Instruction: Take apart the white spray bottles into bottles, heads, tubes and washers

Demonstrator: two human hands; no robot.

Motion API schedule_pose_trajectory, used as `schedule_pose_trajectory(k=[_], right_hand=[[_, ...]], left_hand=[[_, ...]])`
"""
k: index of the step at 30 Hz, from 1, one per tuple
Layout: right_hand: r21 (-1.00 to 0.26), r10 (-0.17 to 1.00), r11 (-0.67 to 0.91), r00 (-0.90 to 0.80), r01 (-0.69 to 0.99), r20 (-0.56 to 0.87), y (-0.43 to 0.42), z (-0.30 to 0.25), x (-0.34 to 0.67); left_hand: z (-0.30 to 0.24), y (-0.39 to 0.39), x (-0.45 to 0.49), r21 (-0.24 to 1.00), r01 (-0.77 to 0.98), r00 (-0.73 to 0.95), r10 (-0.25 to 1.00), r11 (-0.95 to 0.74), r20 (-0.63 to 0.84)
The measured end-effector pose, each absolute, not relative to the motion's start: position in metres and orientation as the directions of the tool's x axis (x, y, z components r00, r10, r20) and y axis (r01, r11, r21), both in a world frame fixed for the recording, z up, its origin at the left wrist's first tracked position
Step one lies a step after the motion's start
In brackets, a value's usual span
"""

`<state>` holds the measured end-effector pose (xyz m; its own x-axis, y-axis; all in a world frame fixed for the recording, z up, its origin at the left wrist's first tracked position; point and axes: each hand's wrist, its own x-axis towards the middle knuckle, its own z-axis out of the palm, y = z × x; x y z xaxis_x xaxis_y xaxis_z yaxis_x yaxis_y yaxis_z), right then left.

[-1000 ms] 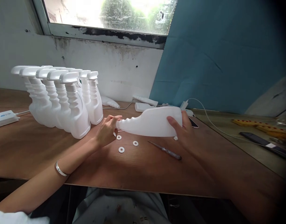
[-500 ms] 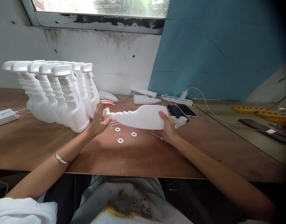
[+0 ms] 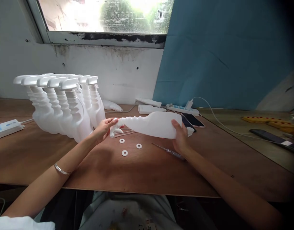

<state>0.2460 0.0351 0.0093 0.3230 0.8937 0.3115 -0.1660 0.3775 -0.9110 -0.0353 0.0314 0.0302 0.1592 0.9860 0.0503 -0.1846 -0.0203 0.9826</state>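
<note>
A white spray bottle is held on its side above the wooden table. My right hand grips its base end. My left hand is closed around the white trigger head at the bottle's neck. Three white washers lie on the table just below the bottle. A thin screwdriver lies beside my right wrist. A few thin white tubes lie under the neck.
Several finished spray bottles stand in rows at the left. A power strip sits at the far left. Another strip, cables and two phones lie behind the bottle. A yellow block and a dark tool lie at the right.
My left hand has turned at the bottle's neck, and the trigger head now shows on it pointing down. The bottle stays level between both hands; the camera tilted slightly.
</note>
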Motion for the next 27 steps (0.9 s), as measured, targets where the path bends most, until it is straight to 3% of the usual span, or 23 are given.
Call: schedule_pose_trajectory(k=[3,10,21,27], right_hand=[[-0.882,0.837,0.467,0.356,-0.07,0.415,0.039,0.006,0.251],[-0.806,0.747,0.579,0.318,0.121,0.584,0.037,0.005,0.257],[-0.753,0.709,0.585,0.261,0.302,0.655,0.032,0.007,0.256],[-0.815,0.763,0.548,0.288,0.188,0.579,0.041,0.002,0.259]], left_hand=[[0.028,0.03,-0.032,0.98,-0.188,0.208,0.978,0.067,-0.027],[0.026,0.029,-0.031,0.986,-0.164,0.162,0.987,0.041,-0.015],[0.018,0.031,-0.031,0.996,-0.064,0.123,0.99,-0.06,0.068],[0.025,0.024,-0.031,0.991,-0.104,0.196,0.975,-0.089,0.108]])
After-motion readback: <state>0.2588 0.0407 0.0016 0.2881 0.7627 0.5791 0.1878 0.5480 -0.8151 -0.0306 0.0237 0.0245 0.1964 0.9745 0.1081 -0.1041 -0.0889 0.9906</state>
